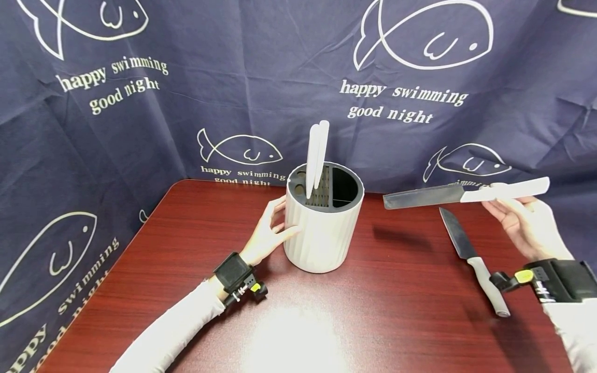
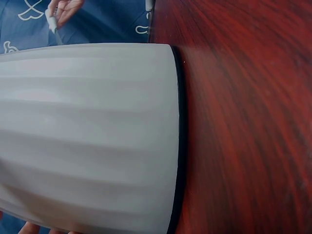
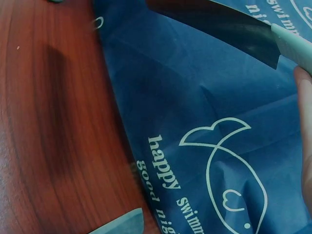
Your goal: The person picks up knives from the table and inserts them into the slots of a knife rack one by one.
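Note:
A white ribbed knife block (image 1: 322, 238) with a dark slotted top stands upright on the table. Two white handles (image 1: 317, 155) stick up from its left part. My left hand (image 1: 270, 233) grips the block's left side, thumb at the front and fingers behind. In the right wrist view, the dark blade (image 3: 229, 29) of a knife runs to its pale handle. My right hand (image 1: 527, 223) holds this knife (image 1: 424, 197) by its white handle above the table, blade pointing left. Below it, a second knife (image 1: 485, 282) lies on the table, its tip toward the back.
The reddish-brown table (image 1: 200, 290) ends at a dark blue cloth (image 1: 261, 67) printed with white fish and words. A right-hand compartment (image 1: 344, 186) in the block's top is open. Both wrists wear black camera straps (image 1: 233, 272).

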Motion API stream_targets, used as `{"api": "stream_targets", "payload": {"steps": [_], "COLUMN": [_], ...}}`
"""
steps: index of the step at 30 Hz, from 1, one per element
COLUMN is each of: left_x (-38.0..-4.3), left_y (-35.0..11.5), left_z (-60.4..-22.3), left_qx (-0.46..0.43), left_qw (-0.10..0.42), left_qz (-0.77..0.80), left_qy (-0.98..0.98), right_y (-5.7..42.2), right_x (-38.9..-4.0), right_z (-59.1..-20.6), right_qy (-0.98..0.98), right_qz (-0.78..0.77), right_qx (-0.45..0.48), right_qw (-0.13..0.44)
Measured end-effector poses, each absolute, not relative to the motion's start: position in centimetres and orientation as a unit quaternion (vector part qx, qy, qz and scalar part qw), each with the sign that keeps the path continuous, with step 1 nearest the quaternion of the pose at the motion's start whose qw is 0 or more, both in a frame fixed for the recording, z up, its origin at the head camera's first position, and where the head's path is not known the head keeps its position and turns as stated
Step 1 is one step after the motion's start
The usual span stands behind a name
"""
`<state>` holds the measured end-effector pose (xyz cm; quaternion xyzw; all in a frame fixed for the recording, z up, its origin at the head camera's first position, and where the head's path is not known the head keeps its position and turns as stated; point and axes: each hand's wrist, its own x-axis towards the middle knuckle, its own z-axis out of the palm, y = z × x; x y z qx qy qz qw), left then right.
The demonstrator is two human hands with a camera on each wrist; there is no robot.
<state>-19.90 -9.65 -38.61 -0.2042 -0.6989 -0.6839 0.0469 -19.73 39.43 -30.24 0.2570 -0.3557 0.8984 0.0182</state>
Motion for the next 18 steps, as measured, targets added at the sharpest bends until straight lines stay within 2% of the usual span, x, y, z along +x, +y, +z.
{"api": "stream_targets", "payload": {"steps": [18], "left_x": [-19.9], "left_y": [-9.6], "left_z": [-38.7], "left_qx": [-0.206], "left_qw": [0.048], "left_qz": [-0.687], "left_qy": [-0.695], "right_y": [38.6], "right_x": [-19.8], "right_z": [-28.2], "right_qy": [-0.288], "right_qz": [0.932], "right_qx": [0.222], "right_qw": [-0.011]}}
